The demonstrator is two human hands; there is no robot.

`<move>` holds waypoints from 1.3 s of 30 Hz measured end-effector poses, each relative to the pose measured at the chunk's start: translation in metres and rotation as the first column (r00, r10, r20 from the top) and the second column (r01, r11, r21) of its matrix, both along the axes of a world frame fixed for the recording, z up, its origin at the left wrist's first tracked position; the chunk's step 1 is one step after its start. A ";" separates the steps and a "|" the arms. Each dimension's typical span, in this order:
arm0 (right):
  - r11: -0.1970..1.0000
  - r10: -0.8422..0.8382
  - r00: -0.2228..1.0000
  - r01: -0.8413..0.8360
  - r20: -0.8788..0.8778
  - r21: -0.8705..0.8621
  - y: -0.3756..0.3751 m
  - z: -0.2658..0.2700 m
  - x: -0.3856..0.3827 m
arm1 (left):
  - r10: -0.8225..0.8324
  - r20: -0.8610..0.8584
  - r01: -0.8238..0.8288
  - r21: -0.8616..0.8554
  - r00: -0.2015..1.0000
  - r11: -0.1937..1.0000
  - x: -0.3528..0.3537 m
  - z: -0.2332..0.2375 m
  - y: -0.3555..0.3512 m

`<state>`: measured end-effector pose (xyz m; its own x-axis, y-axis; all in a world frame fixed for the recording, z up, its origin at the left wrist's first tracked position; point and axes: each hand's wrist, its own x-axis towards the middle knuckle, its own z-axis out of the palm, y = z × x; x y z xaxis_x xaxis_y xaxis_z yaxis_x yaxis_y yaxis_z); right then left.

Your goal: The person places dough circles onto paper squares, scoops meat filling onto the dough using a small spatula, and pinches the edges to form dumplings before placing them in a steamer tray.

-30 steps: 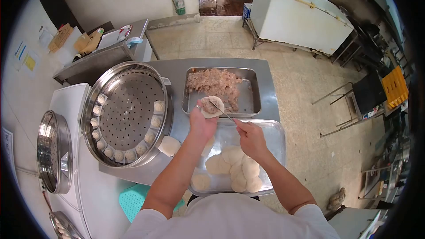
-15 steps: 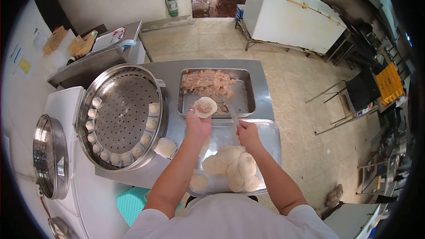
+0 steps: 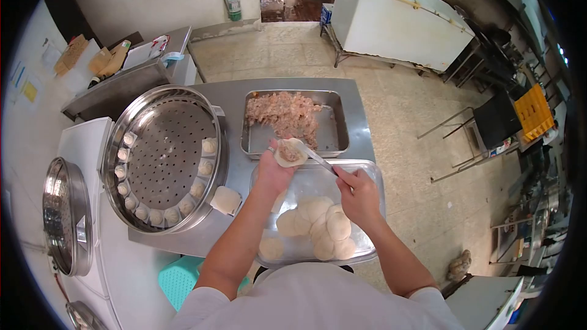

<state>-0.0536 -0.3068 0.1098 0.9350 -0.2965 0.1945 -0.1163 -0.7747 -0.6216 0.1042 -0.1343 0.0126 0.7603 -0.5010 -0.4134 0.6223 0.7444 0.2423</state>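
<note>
On the fingers and palm of my left hand (image 3: 276,174) lies a round dough wrapper (image 3: 301,156) with ground meat filling (image 3: 288,153) in its middle. My right hand (image 3: 359,195) grips a flat metal spatula (image 3: 320,161), and its tip touches the filling at the wrapper's edge. Just beyond both hands is a metal pan (image 3: 344,125) with a heap of pinkish meat mixture (image 3: 281,110). Below them, a shallow metal tray (image 3: 376,232) carries several overlapping dough rounds (image 3: 318,220) and a separate dough round (image 3: 271,248) at its left.
A large perforated steamer tray (image 3: 171,146) at the left has several filled buns (image 3: 156,216) along its rim. A stack of pale squares (image 3: 225,200) lies beside it. Another steamer (image 3: 64,214) leans farther left; a turquoise stool (image 3: 179,281) stands below the steel table (image 3: 361,104).
My right hand has brought the spatula from the meat pan to the wrapper, its tip now at the filling. My left hand has shifted slightly right. The whole view has tilted a little.
</note>
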 end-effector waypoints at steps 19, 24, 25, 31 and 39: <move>0.909 0.252 0.967 -0.225 0.032 -0.351 0.008 0.012 0.012 | -0.076 -0.005 0.074 0.275 0.997 0.959 -0.029 0.037 0.040; 0.872 0.314 0.947 -0.260 0.066 -0.415 0.006 0.014 0.014 | -0.164 0.017 0.149 0.328 0.986 0.933 -0.032 0.042 0.048; 0.866 0.319 0.945 -0.261 0.069 -0.425 0.004 0.019 0.013 | -0.190 0.015 0.176 0.317 0.982 0.932 -0.033 0.041 0.052; 0.840 0.447 0.882 -0.358 0.147 -0.408 -0.011 0.021 0.021 | -0.305 0.006 0.289 0.300 0.952 0.909 -0.032 0.040 0.065; 0.791 0.540 0.836 -0.462 0.101 -0.400 -0.019 0.023 0.028 | -0.417 0.009 0.400 0.269 0.909 0.876 -0.036 0.038 0.080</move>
<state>-0.0254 -0.3256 0.1332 0.8609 0.3259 0.3906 0.4450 -0.8546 -0.2677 0.0687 -0.0545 0.0502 0.5404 -0.6568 -0.5259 0.8338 0.3345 0.4391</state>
